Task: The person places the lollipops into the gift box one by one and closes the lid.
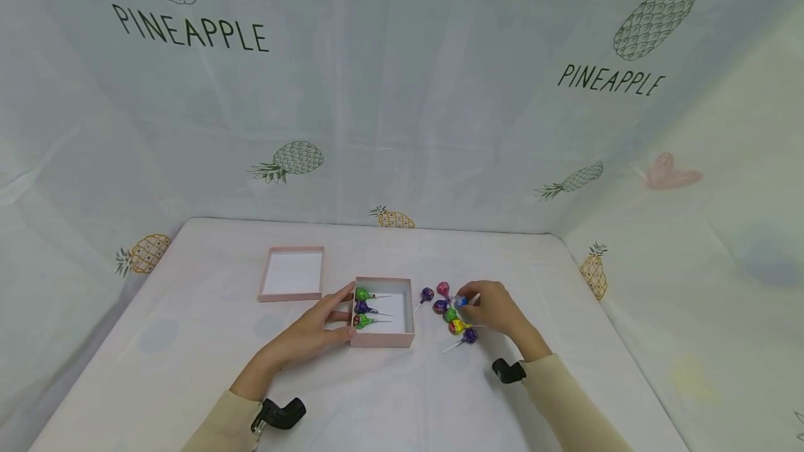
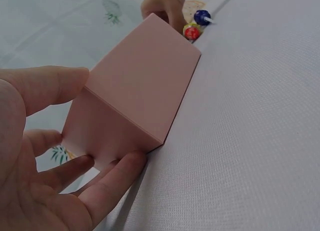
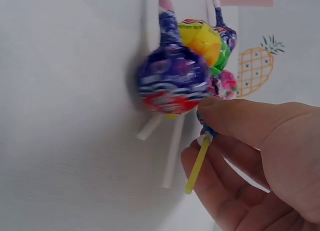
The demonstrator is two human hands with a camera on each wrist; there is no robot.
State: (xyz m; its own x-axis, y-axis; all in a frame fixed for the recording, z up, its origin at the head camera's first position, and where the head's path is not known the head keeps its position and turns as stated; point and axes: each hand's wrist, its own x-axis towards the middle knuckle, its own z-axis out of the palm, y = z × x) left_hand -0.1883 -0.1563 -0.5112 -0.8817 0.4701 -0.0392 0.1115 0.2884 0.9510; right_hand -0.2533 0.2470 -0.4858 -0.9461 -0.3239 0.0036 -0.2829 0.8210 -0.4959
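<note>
Pale sheeting (image 1: pixel 402 96) hangs behind and along both sides, printed with pineapples, the word PINEAPPLE in dark letters and, on the right, a faint red heart (image 1: pixel 671 172). Below it spreads the tabletop (image 1: pixel 370 403), white and marked with faint pastel spots; in the left wrist view its covering shows a fine woven texture.

Two beige sleeves (image 1: pixel 574 403) reach in from the near edge, each with a black device (image 1: pixel 283 413) at the wrist. Of the hands, the left hand (image 1: pixel 308 337) is spread, its thumb and fingers touching the left side of a pink box (image 1: pixel 382 342). The right hand (image 1: pixel 496 309) pinches a blue-wrapped lollipop (image 1: pixel 461 301) between thumb and fingers, right of the box; its stick looks yellow in the right wrist view.

The box stands open on the tabletop, white inside. Its shallow lid (image 1: pixel 292 275) lies apart, beyond it to the left, inner face up. Against the box's left wall lie three lollipops (image 1: pixel 363 307), green, purple and green-red, sticks pointing right. More loose lollipops (image 1: pixel 457 327), purple, pink, green and yellow-red, cluster beside the right hand.
</note>
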